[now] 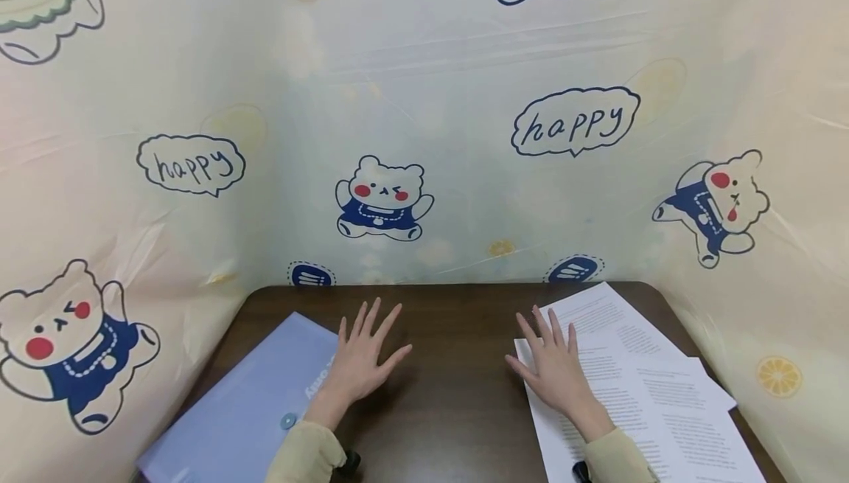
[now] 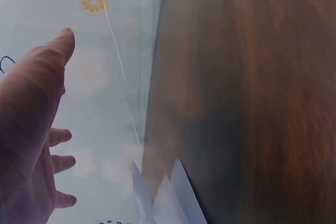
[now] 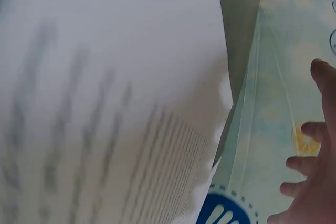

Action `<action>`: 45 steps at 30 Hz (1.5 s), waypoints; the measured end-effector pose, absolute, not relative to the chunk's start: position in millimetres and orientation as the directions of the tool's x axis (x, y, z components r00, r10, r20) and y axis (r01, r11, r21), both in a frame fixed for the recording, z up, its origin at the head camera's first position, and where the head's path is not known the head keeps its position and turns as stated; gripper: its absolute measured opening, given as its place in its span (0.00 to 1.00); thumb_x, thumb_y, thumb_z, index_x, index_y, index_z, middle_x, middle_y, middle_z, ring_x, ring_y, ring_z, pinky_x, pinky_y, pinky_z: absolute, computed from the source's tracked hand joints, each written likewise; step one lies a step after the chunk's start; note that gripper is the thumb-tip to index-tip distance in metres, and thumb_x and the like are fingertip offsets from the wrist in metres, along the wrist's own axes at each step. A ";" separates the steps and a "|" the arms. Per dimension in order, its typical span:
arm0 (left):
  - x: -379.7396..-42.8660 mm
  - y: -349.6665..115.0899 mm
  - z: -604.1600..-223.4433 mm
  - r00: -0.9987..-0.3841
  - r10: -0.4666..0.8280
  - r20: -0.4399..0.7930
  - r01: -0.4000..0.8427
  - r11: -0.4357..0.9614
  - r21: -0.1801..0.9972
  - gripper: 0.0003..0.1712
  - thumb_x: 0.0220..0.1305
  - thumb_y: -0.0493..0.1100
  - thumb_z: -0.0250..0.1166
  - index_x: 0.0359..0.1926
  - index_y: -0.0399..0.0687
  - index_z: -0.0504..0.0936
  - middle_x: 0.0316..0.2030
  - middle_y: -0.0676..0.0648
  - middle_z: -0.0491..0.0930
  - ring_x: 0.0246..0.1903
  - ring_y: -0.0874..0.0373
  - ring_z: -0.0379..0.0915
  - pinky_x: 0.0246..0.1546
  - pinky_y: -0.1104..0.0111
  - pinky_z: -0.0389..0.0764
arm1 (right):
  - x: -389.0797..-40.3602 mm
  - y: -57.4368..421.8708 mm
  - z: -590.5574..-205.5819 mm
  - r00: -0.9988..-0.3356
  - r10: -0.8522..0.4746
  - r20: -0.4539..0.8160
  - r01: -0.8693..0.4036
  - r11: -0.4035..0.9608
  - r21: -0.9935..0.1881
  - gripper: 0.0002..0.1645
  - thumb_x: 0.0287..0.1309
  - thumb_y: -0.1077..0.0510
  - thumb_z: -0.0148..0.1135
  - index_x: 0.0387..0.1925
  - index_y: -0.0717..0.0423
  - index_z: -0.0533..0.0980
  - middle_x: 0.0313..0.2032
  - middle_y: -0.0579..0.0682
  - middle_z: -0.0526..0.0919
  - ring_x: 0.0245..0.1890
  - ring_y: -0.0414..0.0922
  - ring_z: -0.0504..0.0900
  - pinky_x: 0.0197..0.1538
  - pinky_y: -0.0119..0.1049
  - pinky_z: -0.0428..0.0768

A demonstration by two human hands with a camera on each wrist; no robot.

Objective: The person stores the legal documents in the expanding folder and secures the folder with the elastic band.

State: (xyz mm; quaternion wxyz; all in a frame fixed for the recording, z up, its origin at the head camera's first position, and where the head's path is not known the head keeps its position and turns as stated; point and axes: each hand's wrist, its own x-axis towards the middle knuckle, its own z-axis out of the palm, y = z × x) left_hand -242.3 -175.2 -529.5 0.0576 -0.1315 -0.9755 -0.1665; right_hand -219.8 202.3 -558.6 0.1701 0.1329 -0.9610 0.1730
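Observation:
My left hand (image 1: 361, 365) is held with fingers spread over the right edge of a blue document folder (image 1: 245, 402), which has a round button (image 1: 288, 421) and white lettering partly covered by the hand. My right hand (image 1: 556, 369), fingers likewise spread, is over the left side of several printed paper sheets (image 1: 637, 394) that overlap one another at angles. Both hands hold nothing. In the left wrist view the thumb (image 2: 50, 59) and fingertips stand apart; in the right wrist view the printed page (image 3: 131, 77) fills much of the picture beside the fingers (image 3: 304, 163).
A dark brown wooden table (image 1: 458, 380) lies under everything, its surface showing between folder and papers. Around its back and sides hangs a pale curtain (image 1: 458, 210) printed with bears, orange slices and the word "happy". The papers reach the table's right edge.

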 end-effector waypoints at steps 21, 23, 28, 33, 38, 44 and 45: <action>-246.5 -280.0 -537.9 -0.947 0.195 0.256 0.248 0.948 0.199 0.51 0.73 0.71 0.66 0.88 0.65 0.58 0.86 0.32 0.56 0.84 0.26 0.53 0.78 0.19 0.50 | -162.7 116.7 -553.7 -0.871 -0.441 0.215 -0.488 0.826 -0.282 0.54 0.70 0.32 0.68 0.87 0.48 0.60 0.85 0.61 0.62 0.85 0.69 0.61 0.80 0.78 0.60; -249.2 -296.1 -538.0 -0.953 0.182 0.242 0.229 0.956 0.182 0.50 0.73 0.71 0.65 0.87 0.64 0.59 0.85 0.31 0.57 0.84 0.25 0.53 0.77 0.18 0.51 | -162.0 112.7 -549.6 -0.865 -0.461 0.195 -0.500 0.818 -0.283 0.55 0.71 0.32 0.68 0.88 0.47 0.58 0.86 0.60 0.61 0.86 0.68 0.59 0.81 0.78 0.59; -250.6 -328.9 -541.4 -0.975 0.133 0.178 0.162 0.974 0.160 0.51 0.74 0.75 0.60 0.88 0.67 0.56 0.86 0.30 0.55 0.83 0.24 0.52 0.76 0.17 0.50 | -161.6 102.1 -539.8 -0.840 -0.515 0.172 -0.543 0.788 -0.290 0.57 0.71 0.32 0.69 0.89 0.44 0.54 0.87 0.60 0.58 0.87 0.67 0.56 0.81 0.78 0.59; -247.9 -348.5 -548.6 -0.993 0.089 0.077 0.103 0.974 0.203 0.53 0.73 0.80 0.57 0.89 0.65 0.55 0.87 0.30 0.51 0.83 0.21 0.47 0.74 0.14 0.45 | -159.7 91.1 -535.2 -0.803 -0.583 0.124 -0.590 0.748 -0.304 0.57 0.72 0.32 0.67 0.90 0.42 0.51 0.88 0.58 0.55 0.87 0.67 0.54 0.82 0.77 0.58; -247.5 -364.2 -557.7 -0.998 0.050 0.024 0.054 0.971 0.234 0.56 0.73 0.82 0.55 0.88 0.59 0.57 0.86 0.28 0.49 0.82 0.16 0.44 0.71 0.11 0.43 | -156.4 80.8 -533.2 -0.753 -0.654 0.068 -0.640 0.705 -0.304 0.57 0.73 0.31 0.66 0.90 0.39 0.49 0.90 0.55 0.51 0.88 0.65 0.54 0.83 0.75 0.60; -245.7 -382.6 -571.6 -0.999 -0.014 -0.037 -0.023 0.964 0.264 0.59 0.70 0.83 0.56 0.88 0.54 0.56 0.85 0.23 0.44 0.81 0.11 0.38 0.68 0.08 0.37 | -153.5 63.6 -533.1 -0.696 -0.715 0.072 -0.708 0.665 -0.236 0.55 0.75 0.32 0.64 0.90 0.42 0.51 0.89 0.55 0.53 0.87 0.63 0.58 0.80 0.71 0.67; -244.6 -384.7 -574.0 -0.998 -0.023 -0.051 -0.036 0.962 0.272 0.60 0.70 0.83 0.56 0.88 0.53 0.56 0.85 0.22 0.43 0.80 0.10 0.37 0.68 0.08 0.36 | -153.5 60.7 -533.4 -0.687 -0.723 0.073 -0.718 0.659 -0.225 0.54 0.75 0.32 0.64 0.90 0.43 0.52 0.89 0.55 0.54 0.87 0.63 0.59 0.80 0.71 0.68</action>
